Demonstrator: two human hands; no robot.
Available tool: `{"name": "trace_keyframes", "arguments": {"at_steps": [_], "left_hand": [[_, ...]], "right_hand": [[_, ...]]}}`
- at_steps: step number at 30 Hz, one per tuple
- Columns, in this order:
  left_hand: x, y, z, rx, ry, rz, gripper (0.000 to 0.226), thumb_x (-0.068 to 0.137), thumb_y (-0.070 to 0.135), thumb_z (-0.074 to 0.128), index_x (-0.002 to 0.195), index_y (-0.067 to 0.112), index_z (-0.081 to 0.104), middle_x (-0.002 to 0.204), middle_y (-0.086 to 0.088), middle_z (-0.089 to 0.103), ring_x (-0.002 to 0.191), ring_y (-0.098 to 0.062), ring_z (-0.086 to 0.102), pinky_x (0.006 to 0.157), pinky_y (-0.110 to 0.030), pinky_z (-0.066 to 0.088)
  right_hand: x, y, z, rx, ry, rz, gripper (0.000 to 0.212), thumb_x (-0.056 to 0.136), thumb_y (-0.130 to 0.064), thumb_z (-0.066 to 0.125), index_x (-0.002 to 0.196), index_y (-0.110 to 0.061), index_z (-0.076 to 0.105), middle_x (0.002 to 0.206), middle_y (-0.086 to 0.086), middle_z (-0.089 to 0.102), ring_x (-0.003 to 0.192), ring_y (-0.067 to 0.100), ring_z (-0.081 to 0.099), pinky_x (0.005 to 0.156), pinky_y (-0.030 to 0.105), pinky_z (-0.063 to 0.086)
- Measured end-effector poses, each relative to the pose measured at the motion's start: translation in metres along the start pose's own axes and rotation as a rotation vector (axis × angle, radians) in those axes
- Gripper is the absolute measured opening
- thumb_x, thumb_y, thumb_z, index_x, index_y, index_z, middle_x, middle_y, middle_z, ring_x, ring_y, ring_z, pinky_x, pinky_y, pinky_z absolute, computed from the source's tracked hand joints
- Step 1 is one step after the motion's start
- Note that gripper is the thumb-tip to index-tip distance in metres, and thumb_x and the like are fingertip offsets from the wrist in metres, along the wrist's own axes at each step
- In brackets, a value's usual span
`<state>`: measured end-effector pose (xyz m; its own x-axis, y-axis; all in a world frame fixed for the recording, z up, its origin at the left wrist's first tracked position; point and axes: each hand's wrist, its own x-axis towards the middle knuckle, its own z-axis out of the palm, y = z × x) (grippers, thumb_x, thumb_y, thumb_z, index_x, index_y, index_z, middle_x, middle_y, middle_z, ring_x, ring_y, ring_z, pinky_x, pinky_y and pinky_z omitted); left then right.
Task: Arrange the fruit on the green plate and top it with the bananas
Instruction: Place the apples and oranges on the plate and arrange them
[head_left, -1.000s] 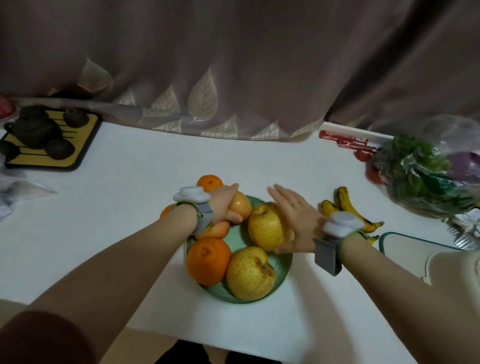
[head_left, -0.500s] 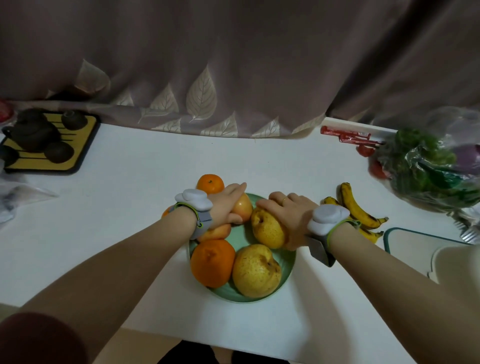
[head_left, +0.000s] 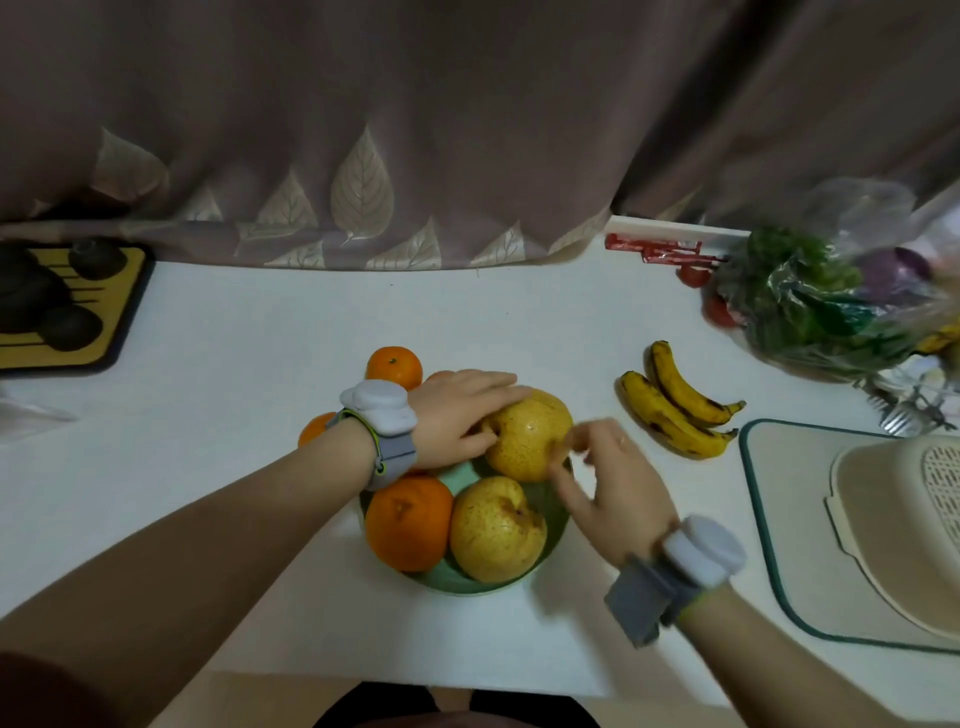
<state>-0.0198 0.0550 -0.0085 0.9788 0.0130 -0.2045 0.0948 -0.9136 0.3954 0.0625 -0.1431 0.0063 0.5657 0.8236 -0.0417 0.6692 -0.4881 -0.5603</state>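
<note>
The green plate sits at the table's front middle. It holds a large orange, a yellow pear at the front and a second yellow pear behind it. My left hand rests with straight fingers on the rear pear's left side and top. My right hand, blurred, hovers just right of that pear with loosely bent fingers and holds nothing. Two small oranges lie behind and left of the plate. Two spotted bananas lie on the table to the right.
A cutting board with a beige colander fills the right edge. A plastic bag of greens and red items lie at the back right. A tea tray with dark teaware stands far left. A curtain hangs behind.
My right hand has let go of the rear pear and pulled back toward me. My left hand has shifted from the fruit behind onto that pear's left side.
</note>
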Motion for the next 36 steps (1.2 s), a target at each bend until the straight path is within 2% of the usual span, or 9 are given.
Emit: {"name": "trace_keyframes", "arguments": {"at_steps": [2, 7, 11, 15, 18, 22, 26, 31, 36], "left_hand": [[-0.002, 0.001, 0.005, 0.045, -0.006, 0.061, 0.067, 0.077, 0.051, 0.025, 0.141, 0.029, 0.023, 0.154, -0.004, 0.021, 0.138, -0.025, 0.026, 0.111, -0.040, 0.022], [-0.008, 0.003, 0.012, 0.036, -0.018, 0.049, 0.068, 0.080, 0.047, 0.033, 0.143, 0.030, 0.013, 0.157, -0.005, 0.007, 0.139, -0.029, 0.022, 0.112, -0.040, 0.018], [-0.026, -0.001, 0.020, 0.035, -0.050, 0.108, 0.073, 0.078, 0.059, 0.027, 0.143, 0.028, 0.013, 0.155, 0.000, -0.008, 0.142, -0.023, 0.017, 0.113, -0.036, 0.022], [-0.035, -0.008, 0.028, 0.130, 0.097, 0.211, 0.064, 0.076, 0.038, 0.029, 0.139, 0.027, 0.027, 0.153, -0.007, 0.015, 0.131, -0.031, 0.041, 0.092, -0.043, 0.048], [-0.037, -0.008, 0.033, 0.157, 0.117, 0.187, 0.064, 0.076, 0.036, 0.023, 0.140, 0.031, 0.023, 0.155, -0.004, 0.015, 0.132, -0.028, 0.040, 0.080, -0.041, 0.052], [-0.037, -0.013, 0.039, 0.131, 0.134, 0.168, 0.061, 0.077, 0.031, 0.024, 0.138, 0.034, 0.022, 0.155, -0.002, 0.018, 0.129, -0.027, 0.045, 0.071, -0.039, 0.056], [-0.037, -0.014, 0.040, 0.109, 0.138, 0.142, 0.059, 0.085, 0.026, 0.031, 0.141, 0.035, 0.018, 0.156, 0.007, 0.005, 0.133, -0.022, 0.038, 0.086, -0.037, 0.050], [-0.046, -0.016, 0.034, -0.412, 0.218, -0.019, 0.051, 0.085, 0.026, 0.031, 0.136, 0.024, 0.036, 0.143, -0.003, 0.042, 0.128, -0.020, 0.043, 0.106, -0.035, 0.038], [-0.053, -0.021, 0.034, -0.565, 0.244, -0.190, 0.059, 0.081, 0.025, 0.031, 0.139, 0.016, 0.027, 0.132, -0.013, 0.049, 0.120, -0.022, 0.049, 0.105, -0.034, 0.037]], "right_hand": [[-0.024, -0.009, 0.017, 0.056, -0.113, 0.124, 0.063, 0.066, -0.071, 0.032, 0.098, -0.019, 0.049, 0.096, 0.002, 0.060, 0.086, 0.022, 0.056, 0.075, 0.034, 0.045], [-0.046, -0.024, 0.068, 0.024, -0.212, 0.314, 0.118, 0.041, -0.089, 0.040, 0.138, -0.024, 0.022, 0.131, 0.001, 0.051, 0.117, 0.024, 0.052, 0.098, 0.035, 0.040], [-0.039, -0.029, 0.072, 0.073, -0.137, 0.413, 0.104, 0.037, -0.074, 0.045, 0.129, -0.028, 0.029, 0.128, -0.003, 0.051, 0.119, 0.022, 0.052, 0.107, 0.042, 0.030], [-0.032, -0.039, 0.052, 0.041, -0.278, 0.351, 0.090, 0.056, -0.044, 0.075, 0.131, -0.029, 0.029, 0.122, 0.004, 0.039, 0.107, 0.032, 0.056, 0.085, 0.034, 0.046], [-0.020, -0.043, 0.039, -0.199, -0.398, 0.274, 0.085, 0.060, -0.032, 0.076, 0.130, -0.029, 0.028, 0.125, 0.010, 0.034, 0.105, 0.039, 0.054, 0.082, 0.038, 0.047], [-0.009, -0.053, 0.037, -0.455, -0.525, 0.223, 0.090, 0.065, -0.034, 0.076, 0.133, -0.023, 0.018, 0.129, 0.012, 0.037, 0.114, 0.040, 0.046, 0.090, 0.043, 0.042], [-0.007, -0.051, 0.040, -0.456, -0.524, 0.152, 0.109, 0.070, -0.053, 0.069, 0.144, -0.025, -0.007, 0.137, 0.014, 0.036, 0.123, 0.038, 0.042, 0.096, 0.044, 0.039], [-0.003, -0.040, 0.021, -0.615, -0.590, 0.098, 0.077, 0.075, -0.071, 0.046, 0.135, -0.033, 0.016, 0.129, 0.014, 0.045, 0.117, 0.034, 0.046, 0.092, 0.044, 0.038], [-0.005, -0.051, 0.033, -0.545, -0.101, -0.056, 0.061, 0.078, -0.062, 0.037, 0.126, -0.024, 0.045, 0.113, 0.015, 0.054, 0.099, 0.038, 0.055, 0.073, 0.041, 0.049]]}}
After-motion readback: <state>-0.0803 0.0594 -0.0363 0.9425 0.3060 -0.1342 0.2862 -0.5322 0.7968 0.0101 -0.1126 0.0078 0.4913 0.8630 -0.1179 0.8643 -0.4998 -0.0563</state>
